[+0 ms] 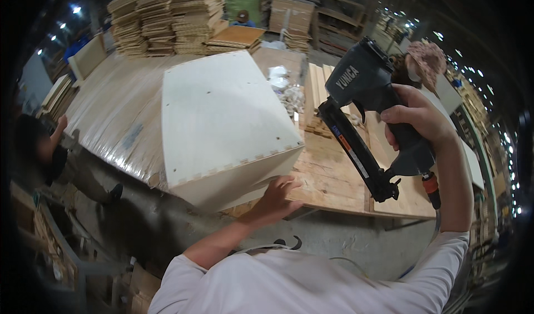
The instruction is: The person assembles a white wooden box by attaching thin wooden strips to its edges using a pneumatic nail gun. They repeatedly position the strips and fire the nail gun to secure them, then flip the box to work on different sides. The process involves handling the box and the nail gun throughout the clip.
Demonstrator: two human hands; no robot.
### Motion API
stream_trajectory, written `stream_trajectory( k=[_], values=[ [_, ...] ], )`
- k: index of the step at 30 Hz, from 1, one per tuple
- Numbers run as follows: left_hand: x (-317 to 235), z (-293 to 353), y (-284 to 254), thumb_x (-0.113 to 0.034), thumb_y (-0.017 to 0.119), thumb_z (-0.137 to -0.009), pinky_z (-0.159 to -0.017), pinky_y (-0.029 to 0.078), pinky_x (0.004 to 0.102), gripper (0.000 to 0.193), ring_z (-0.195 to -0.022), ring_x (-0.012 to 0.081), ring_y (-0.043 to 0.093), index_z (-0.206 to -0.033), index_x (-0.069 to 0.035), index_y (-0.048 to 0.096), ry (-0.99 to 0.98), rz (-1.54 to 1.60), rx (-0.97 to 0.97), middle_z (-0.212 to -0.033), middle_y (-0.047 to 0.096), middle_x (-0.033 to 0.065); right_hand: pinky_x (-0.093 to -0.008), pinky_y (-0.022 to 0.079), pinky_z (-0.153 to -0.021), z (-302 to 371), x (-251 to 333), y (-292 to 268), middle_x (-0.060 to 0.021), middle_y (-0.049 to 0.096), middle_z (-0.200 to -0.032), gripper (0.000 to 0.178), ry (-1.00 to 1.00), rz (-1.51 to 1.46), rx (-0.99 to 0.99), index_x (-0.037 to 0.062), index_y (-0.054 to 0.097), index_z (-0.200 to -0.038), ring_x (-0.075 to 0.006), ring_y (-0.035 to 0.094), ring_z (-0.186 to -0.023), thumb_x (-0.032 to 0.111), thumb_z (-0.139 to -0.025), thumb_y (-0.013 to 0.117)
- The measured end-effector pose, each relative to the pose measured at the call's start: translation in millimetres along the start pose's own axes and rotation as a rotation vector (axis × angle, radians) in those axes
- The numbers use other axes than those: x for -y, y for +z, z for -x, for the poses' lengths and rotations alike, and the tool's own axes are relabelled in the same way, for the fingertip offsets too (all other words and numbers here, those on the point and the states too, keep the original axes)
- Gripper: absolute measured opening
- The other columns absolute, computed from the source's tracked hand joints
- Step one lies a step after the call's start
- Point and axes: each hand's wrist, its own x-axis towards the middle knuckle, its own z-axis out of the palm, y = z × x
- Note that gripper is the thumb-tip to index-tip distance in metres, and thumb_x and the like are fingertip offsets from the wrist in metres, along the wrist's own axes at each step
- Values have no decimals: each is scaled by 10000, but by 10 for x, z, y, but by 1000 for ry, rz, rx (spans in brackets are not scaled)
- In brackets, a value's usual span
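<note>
A pale wooden box (222, 114) with finger-jointed edges lies on the work table, its broad flat panel facing up and several small dark spots on that panel. My left hand (271, 202) is at the box's near right side, low by the table edge, fingers stretched out and apart against or just beside the wood. Raised to the right of the box, a dark pneumatic nail gun (361, 75) hangs in the air with its long slanted magazine toward the table. Around its handle my right hand (420, 114) is closed, and an air hose fitting (430, 183) sits at the handle's base.
Tall stacks of wooden panels (161, 19) stand at the far side of the table. Wood strips (317, 100) lie right of the box, beside plastic wrapping (289, 94). A person (47, 147) stands at the left, another (425, 64) beyond the nail gun.
</note>
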Motion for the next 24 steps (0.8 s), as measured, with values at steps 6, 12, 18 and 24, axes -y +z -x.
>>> stream_trajectory(
  k=[6, 12, 18, 24],
  values=[
    [84, 756, -553, -109, 685, -792, -598, 462, 360, 101, -661, 272, 608, -802, -29, 624, -13, -56, -260, -753, 626, 106, -280, 533, -476, 93, 45, 155, -95, 609, -776, 282, 140, -52, 99, -67, 537, -1010, -129, 603, -536, 116, -815, 628],
    [420, 1469, -991, -60, 630, -818, -673, 423, 281, 143, -694, 176, 496, -914, -19, 531, -185, 51, -856, -792, 524, 79, -280, 548, -495, -49, 50, 321, -99, 614, -855, 306, 222, 30, 146, -45, 531, -1003, -128, 615, -578, 160, -808, 647],
    [451, 1357, -1097, -108, 620, -849, -798, 403, 283, 287, -869, 144, 478, -1084, -9, 488, -226, 36, -841, -965, 522, 75, -281, 539, -481, -106, 95, 423, -101, 619, -861, 302, 214, 40, 147, -44, 519, -1016, -126, 610, -568, 139, -804, 634],
    [471, 1295, -1072, -150, 618, -872, -766, 423, 287, 249, -842, 153, 497, -1050, 2, 532, -345, 102, -820, -936, 555, 80, -282, 545, -495, -119, 65, 399, -89, 603, -813, 293, 226, 71, 162, -31, 528, -1007, -126, 608, -576, 154, -809, 641]
  ],
)
